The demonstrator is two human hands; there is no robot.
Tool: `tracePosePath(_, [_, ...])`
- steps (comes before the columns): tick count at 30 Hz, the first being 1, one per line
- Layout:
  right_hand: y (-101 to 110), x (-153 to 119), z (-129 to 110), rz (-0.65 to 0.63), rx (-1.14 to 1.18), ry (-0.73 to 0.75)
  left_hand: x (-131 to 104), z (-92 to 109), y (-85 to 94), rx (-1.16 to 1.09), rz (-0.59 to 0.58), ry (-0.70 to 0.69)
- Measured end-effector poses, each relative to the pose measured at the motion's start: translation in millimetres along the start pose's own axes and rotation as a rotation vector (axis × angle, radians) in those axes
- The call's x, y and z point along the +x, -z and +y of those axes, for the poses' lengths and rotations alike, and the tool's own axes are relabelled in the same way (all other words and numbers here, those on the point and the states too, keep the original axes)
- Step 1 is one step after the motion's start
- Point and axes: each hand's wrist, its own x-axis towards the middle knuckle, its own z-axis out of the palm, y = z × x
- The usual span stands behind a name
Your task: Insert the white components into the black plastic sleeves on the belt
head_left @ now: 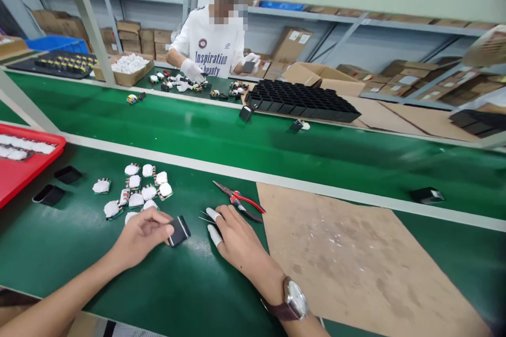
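Note:
Between its thumb and fingers, my left hand (143, 237) holds a small black case (179, 231) just above the green table. To the right of the case is my right hand (237, 239), palm down, with white covers on two fingertips. Thin metal tips (206, 217) like tweezers stick out by its covered fingers. Red-handled pliers (239, 200) lie right behind that hand. Several circuit boards with white tops (136, 199) are grouped behind my left hand, and two black cases (49, 195) lie farther left.
A red tray (31, 168) with white-topped boards stands at the left. A brown board (336, 253) covers the right side of the table. Beyond a pale rail, a green conveyor (213, 137) carries scattered parts; a person in white gloves (192, 70) works behind it.

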Motion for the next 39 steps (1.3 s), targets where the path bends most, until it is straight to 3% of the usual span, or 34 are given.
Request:
tracePosePath(2, [-3.8, -3.1, 5.7, 0.026, 0.011, 0.009, 15.9, 5.8, 15.1, -0.043, 0.083, 0.104])
tracePosePath(4, [-9.4, -7.9, 13.2, 0.053, 0.002, 0.018, 41.7, 9.5, 34.6, 0.105, 0.175, 0.053])
tracePosePath(7, [-18.0, -14.2, 23.1, 0.117, -0.07, -0.005, 98.6, 8.2, 67.4, 0.538, 0.292, -0.099])
tracePosePath(10, [-24.1, -17.4, 27.3, 0.21, -0.131, -0.004, 162.3, -0.3, 96.3, 0.724, 0.373, -0.109])
tracePosePath(13, [-27.4, -19.0, 27.8, 0.297, -0.169, 0.021, 206.2, -11.2, 112.0, 0.842, 0.418, -0.076])
tracePosePath(15, [-28.1, -19.6, 27.7, 0.326, -0.182, 0.023, 216.0, -16.7, 115.6, 0.899, 0.395, -0.063])
tracePosePath(18, [-27.0, -20.2, 27.6, 0.329, -0.177, 0.014, 202.6, -15.0, 124.1, 0.961, 0.337, -0.081])
tracePosePath(20, [-25.9, -20.4, 27.4, 0.328, -0.162, 0.014, 180.1, -4.1, 140.7, 1.006, 0.324, -0.096])
tracePosePath(26, [-32.6, -20.2, 25.7, 0.36, -0.021, 0.121, 82.1, 46.0, 229.9, 1.16, 0.398, 0.043])
tracePosePath(29, [-39.6, -13.0, 22.4, 0.362, 0.025, 0.183, 36.2, 51.5, 257.7, 1.201, 0.412, 0.147])
tracePosePath(33, [-38.5, 14.1, -2.1, 0.257, -0.001, 0.252, 10.1, 34.2, 264.5, 1.189, 0.342, 0.193])
tracePosePath(36, [-33.3, 50.7, -31.3, 0.164, -0.018, 0.261, 17.6, 22.5, 255.3, 1.167, 0.324, 0.172])
tracePosePath(39, [-31.5, 86.4, -54.6, 0.083, 0.013, 0.231, 32.8, 26.7, 231.6, 1.153, 0.363, 0.104])
